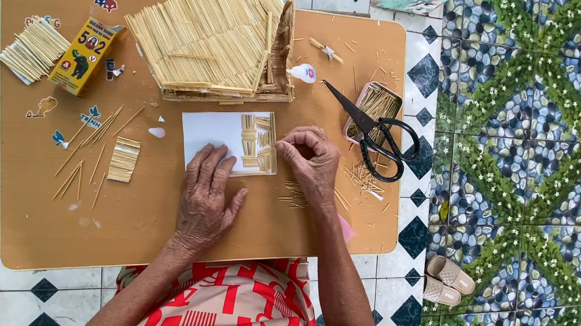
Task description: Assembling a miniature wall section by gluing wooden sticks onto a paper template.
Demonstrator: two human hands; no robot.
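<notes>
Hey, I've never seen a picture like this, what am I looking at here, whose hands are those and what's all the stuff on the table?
This is one picture from a camera worn on a person's head, looking straight down. The two bare hands are that person's own. The left hand lies flat on a white card, holding it down. The right hand pinches small sticks at the card's edge, where short stick pieces lie in rows. On the wooden table are also a house model made of sticks, black scissors, a yellow box, a bundle of sticks and a small glue bottle.
</notes>
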